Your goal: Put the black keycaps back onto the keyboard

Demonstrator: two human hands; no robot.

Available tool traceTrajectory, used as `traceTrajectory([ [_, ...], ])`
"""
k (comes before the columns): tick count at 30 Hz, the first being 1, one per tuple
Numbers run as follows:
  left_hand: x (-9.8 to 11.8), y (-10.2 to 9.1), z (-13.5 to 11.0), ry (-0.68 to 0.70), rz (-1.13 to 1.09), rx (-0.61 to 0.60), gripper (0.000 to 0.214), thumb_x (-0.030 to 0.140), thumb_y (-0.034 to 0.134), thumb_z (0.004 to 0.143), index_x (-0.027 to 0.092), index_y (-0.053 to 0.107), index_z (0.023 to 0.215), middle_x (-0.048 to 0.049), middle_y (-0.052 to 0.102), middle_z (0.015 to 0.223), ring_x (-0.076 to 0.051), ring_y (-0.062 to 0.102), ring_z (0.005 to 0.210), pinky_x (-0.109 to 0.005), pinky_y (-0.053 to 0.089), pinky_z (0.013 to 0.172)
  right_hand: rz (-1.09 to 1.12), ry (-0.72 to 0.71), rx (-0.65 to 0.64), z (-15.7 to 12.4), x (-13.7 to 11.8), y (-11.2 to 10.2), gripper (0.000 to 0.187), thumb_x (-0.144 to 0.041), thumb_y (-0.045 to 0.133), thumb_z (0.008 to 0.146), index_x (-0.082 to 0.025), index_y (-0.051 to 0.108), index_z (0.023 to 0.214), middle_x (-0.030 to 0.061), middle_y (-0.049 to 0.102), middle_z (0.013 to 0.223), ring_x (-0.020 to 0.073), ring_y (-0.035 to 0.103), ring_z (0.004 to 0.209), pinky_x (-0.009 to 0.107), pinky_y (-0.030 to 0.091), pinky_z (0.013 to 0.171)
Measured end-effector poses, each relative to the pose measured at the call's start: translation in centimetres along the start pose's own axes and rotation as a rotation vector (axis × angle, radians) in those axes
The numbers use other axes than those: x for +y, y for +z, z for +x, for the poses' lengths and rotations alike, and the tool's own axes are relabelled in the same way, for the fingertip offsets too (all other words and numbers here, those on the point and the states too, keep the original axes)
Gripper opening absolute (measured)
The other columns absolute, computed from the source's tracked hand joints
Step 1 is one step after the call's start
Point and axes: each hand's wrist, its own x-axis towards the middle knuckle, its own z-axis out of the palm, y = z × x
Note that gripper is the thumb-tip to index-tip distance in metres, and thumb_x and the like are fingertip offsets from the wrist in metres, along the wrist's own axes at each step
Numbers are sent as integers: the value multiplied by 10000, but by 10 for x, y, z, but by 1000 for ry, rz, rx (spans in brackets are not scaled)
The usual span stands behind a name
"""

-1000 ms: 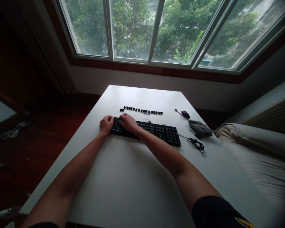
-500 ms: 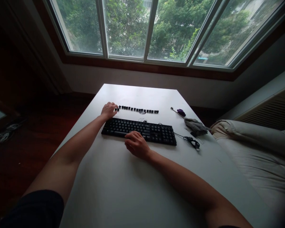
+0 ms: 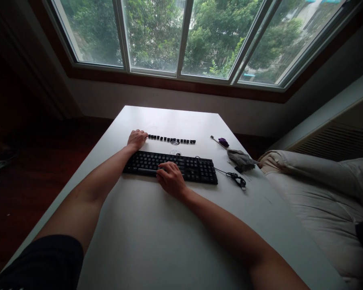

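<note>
My left hand (image 3: pixel 137 139) is at the left end of a row of small black keycaps (image 3: pixel 161 138), its fingers bent and pinched together at that end. A keycap seems to be in the fingertips, mostly hidden by them. Nearer to me lies a black keyboard (image 3: pixel 196 171). My right hand (image 3: pixel 172 178) rests over the keyboard's near edge, its fingers loosely bent and slightly apart on the lower keys, with nothing visible held in them.
Clear round discs (image 3: pixel 175 153) lie behind the keyboard. To the right are a coiled cable (image 3: pixel 237 180), a grey cloth-like bundle (image 3: pixel 241 160), a toothbrush-like stick (image 3: pixel 218 141) and a purple item (image 3: pixel 223 142). A pale couch (image 3: pixel 302 189) flanks the white table (image 3: pixel 139 241).
My left fingers have closed in at the row's left end and now cover the two keycaps that lay just below it. My right hand stays on the keyboard. The view has shifted slightly.
</note>
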Motion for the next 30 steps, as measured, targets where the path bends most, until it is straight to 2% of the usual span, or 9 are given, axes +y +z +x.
traceTrajectory([
  [4, -7, -17, -11, 10, -19, 2, 308, 229, 520, 942, 227, 680, 1204, -98, 710, 1155, -270, 662, 977, -409, 464, 899, 25, 21, -15, -2, 4, 1, 122, -247, 578, 968, -231, 698, 959, 88, 655, 1165, 245, 553, 1125, 447, 438, 1061],
  [7, -19, -34, -28, 78, -81, -24, 302, 259, 552, 936, 240, 662, 1217, -77, 718, 1140, -251, 687, 952, -360, 490, 845, 43, 22, -32, -2, 4, 2, 134, -253, 568, 978, -225, 697, 958, 87, 657, 1163, 241, 556, 1118, 438, 436, 1056],
  [11, -30, -56, -55, 154, -213, -61, 225, 304, 592, 916, 246, 685, 1113, -39, 730, 1084, -210, 708, 915, -324, 506, 846, 72, 21, -61, -1, 1, 3, 139, -254, 565, 982, -232, 702, 966, 84, 661, 1166, 238, 563, 1112, 440, 428, 1061],
  [14, -32, -64, -71, 184, -301, -98, 211, 366, 580, 918, 236, 700, 1032, -39, 726, 1069, -191, 712, 870, -313, 518, 817, 92, 37, -74, -1, 0, 2, 136, -241, 573, 975, -238, 709, 973, 86, 663, 1170, 241, 562, 1122, 449, 425, 1059],
  [17, -31, -68, -81, 181, -346, -152, 260, 407, 577, 910, 241, 708, 1061, -35, 739, 1004, -187, 704, 835, -302, 526, 773, 99, 44, -71, -2, 1, 2, 142, -239, 571, 976, -234, 713, 969, 87, 665, 1164, 239, 565, 1119, 445, 428, 1051],
  [22, -34, -65, -87, 189, -333, -191, 248, 407, 605, 885, 262, 744, 1030, -17, 751, 949, -186, 686, 827, -301, 516, 795, 105, 48, -72, -4, 2, 2, 141, -242, 575, 977, -234, 715, 963, 87, 665, 1159, 239, 567, 1113, 435, 431, 1036],
  [30, -40, -53, -86, 64, -498, -223, 292, 447, 623, 856, 253, 764, 1023, -21, 763, 989, -180, 684, 835, -283, 530, 775, 107, 38, -77, -4, 2, 1, 132, -240, 583, 971, -223, 713, 961, 95, 658, 1170, 246, 561, 1131, 436, 438, 1021],
])
